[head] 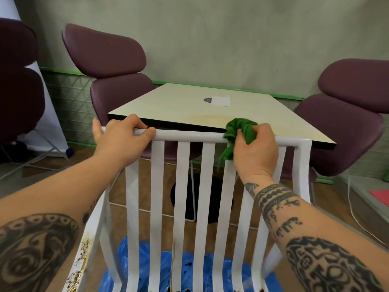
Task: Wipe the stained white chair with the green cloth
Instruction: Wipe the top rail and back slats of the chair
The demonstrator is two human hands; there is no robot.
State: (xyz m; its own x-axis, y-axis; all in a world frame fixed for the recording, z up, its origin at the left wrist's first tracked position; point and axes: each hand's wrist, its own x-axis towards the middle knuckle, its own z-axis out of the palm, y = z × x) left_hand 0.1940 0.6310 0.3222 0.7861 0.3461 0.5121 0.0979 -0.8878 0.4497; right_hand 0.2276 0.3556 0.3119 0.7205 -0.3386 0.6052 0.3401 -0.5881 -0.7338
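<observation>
Both on the white chair's (183,165) top rail (189,137): my left hand (120,135) grips its left corner, right hand (255,148) clutches the green cloth (237,129) mid-right.

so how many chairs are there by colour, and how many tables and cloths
purple chairs: 3 (left edge, behind the table, right)
white chair: 1
table: 1
green cloth: 1
total: 6
</observation>
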